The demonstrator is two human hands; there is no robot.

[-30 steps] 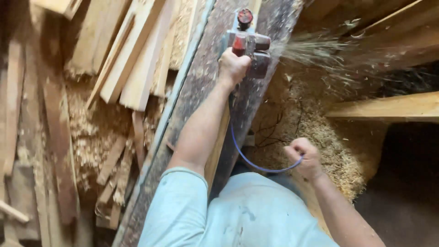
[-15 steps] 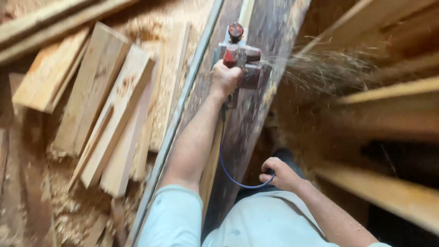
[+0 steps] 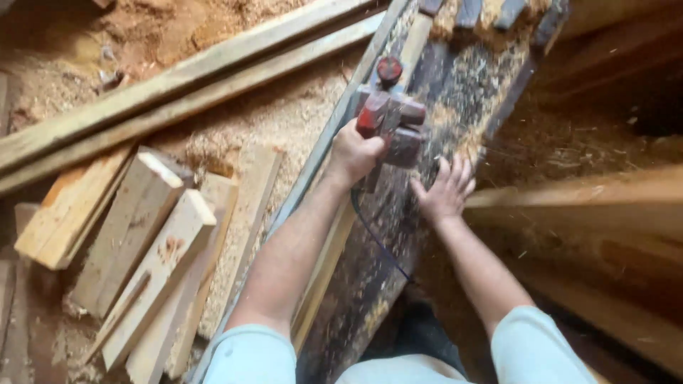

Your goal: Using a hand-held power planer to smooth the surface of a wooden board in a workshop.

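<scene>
My left hand [image 3: 356, 153] grips the handle of a red and grey electric planer [image 3: 390, 121] that rests on a long dark weathered plank [image 3: 370, 270]. The plank runs from near my body up and away to the top of the view. My right hand [image 3: 445, 188] lies flat with fingers spread on the plank, just right of the planer. A blue power cord [image 3: 377, 238] trails from the planer back toward me. Pale shavings [image 3: 455, 121] cover the plank beside and beyond the tool.
Several short pale boards [image 3: 142, 249] lie stacked at the left on sawdust. Two long timbers [image 3: 178, 92] run diagonally across the upper left. A thick beam [image 3: 583, 206] lies at the right. A metal rail [image 3: 313, 171] edges the plank's left side.
The planer has moved farther along the plank. My right hand let go of the cord near my body and now rests flat on the plank beside the planer. The spray of shavings has stopped.
</scene>
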